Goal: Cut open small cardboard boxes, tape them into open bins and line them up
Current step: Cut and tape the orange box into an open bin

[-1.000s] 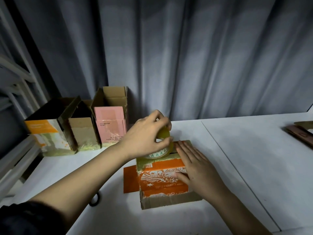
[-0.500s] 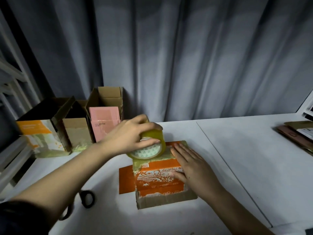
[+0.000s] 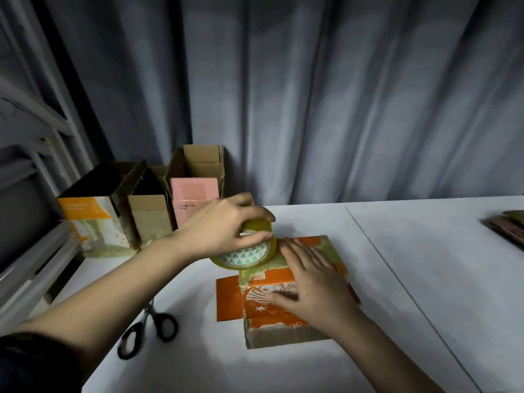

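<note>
An orange printed cardboard box lies on its side on the white table, a loose orange flap sticking out to its left. My right hand presses flat on top of the box, fingers straight. My left hand grips a yellowish roll of tape held at the box's far left edge, with tape running onto the box top. Three open bins stand in a row at the back left: an orange-and-white bin, a plain brown bin and a pink-fronted bin.
Black-handled scissors lie on the table left of the box, under my left forearm. Flat cardboard pieces lie at the right edge. A grey curtain hangs behind the table, and a metal shelf frame stands at the left.
My left hand has drawn the tape roll leftward and toward me off the box top, turning it so its printed core faces me. My right hand stays pressed on the box.
</note>
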